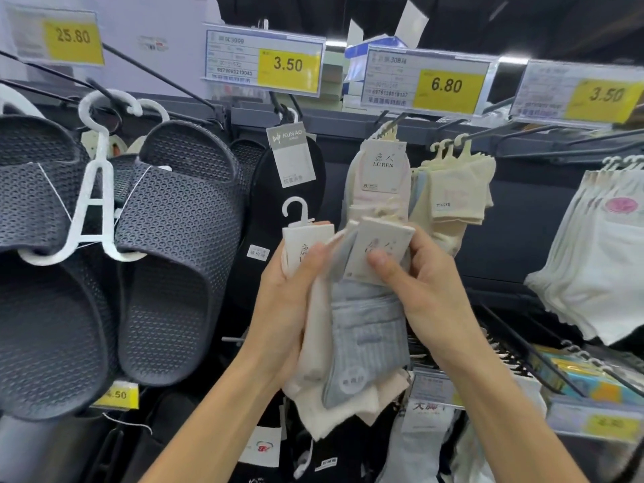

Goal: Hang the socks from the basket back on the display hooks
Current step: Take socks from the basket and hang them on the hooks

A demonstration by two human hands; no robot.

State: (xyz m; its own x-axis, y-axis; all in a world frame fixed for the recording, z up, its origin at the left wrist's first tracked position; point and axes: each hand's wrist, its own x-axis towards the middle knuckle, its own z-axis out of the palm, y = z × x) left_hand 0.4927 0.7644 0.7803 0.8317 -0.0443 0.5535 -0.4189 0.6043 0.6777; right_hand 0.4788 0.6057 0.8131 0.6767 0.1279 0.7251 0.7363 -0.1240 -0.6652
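Shop rack behind; left hand [289,273] and right hand [414,277] grip carded cream and grey socks [362,329] below 6.80 price tag [427,81].

ribbed pale blue-grey cloth socks [366,329] – matt | white paper sock header card [378,252] – smooth | dark grey perforated rubbery slippers [174,238] – dull | white plastic hanger [94,190] – glossy
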